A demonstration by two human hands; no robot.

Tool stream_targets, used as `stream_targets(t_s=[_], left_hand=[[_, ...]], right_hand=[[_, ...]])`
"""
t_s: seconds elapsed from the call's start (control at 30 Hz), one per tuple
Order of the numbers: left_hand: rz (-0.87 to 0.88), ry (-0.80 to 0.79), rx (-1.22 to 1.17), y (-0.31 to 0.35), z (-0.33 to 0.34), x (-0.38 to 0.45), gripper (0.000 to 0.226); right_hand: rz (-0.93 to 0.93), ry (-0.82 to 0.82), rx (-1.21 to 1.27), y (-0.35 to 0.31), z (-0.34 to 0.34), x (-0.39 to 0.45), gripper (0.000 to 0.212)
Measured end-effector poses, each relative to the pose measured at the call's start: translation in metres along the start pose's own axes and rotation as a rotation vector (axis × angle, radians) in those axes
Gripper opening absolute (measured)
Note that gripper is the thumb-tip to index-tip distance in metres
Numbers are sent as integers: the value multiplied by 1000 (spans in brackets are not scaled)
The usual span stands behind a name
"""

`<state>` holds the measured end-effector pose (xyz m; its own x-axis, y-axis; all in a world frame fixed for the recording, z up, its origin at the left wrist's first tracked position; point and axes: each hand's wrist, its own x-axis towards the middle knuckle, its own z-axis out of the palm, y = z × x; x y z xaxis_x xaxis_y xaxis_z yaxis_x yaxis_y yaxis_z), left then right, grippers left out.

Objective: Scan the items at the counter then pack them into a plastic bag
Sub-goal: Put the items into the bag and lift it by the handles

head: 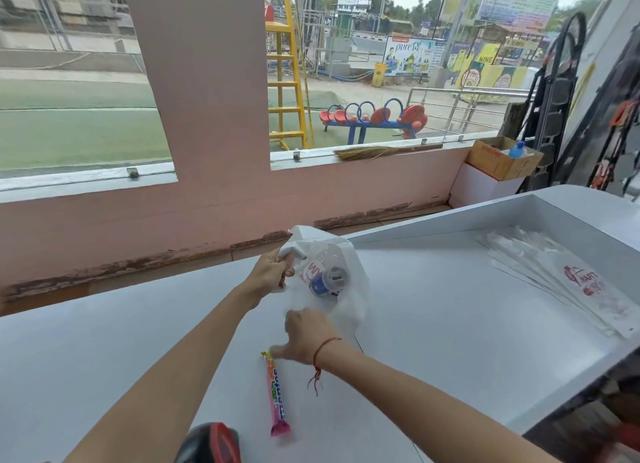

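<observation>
Nearest us, a black-and-red scanner (211,443) sits at the counter (433,324) edge. Just beyond it lies the long candy pack (275,395), and our right hand (304,334) reaches down, fingers touching its far tip but not yet closed around it. Further out, our left hand (273,272) is clenched on the handle of the plastic bag (332,282), a blue-capped jar (327,282) already showing through its side. The bag mouth looks half collapsed, so the candy could snag on the rim or slide off. Spare bags (571,286) lie far right.
</observation>
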<state>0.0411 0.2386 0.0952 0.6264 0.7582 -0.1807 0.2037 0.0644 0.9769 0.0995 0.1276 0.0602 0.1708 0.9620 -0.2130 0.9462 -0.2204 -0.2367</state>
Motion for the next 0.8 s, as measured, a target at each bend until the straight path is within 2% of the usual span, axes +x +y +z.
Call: stream_targets(t_s=[0.03,0.1,0.27,0.33,0.4,0.5,0.57,0.63,0.7,0.8], left_hand=[[-5,0,4,1,1,0,29],[-13,-3,4,2,1,0,25],[-30,-22,30,-4,-2,-3,18],[-32,-21,34,-6,-3,-3,19],[-36,-15,38,-6,-3,-3,22],[-42,-10,41,-1,1,-3,28],[-42,-14,40,1,4,-2,29],[-41,-15,20,2,7,-3,29],[-42,1,10,3,11,-3,27],[-54,25,9,1,13,-3,28]], right_hand=[[16,-128,-1,-6,9,-6,50],[52,-249,3,-11,24,-12,53],[219,-283,251,2,6,-9,28],[311,-201,455,18,-17,-3,35],[351,-92,514,32,-41,7,47],[391,95,291,46,-57,26,43],[397,131,304,50,-54,40,43],[326,132,363,47,-43,49,52],[262,216,319,47,-26,48,59],[136,334,-12,67,7,27,50]])
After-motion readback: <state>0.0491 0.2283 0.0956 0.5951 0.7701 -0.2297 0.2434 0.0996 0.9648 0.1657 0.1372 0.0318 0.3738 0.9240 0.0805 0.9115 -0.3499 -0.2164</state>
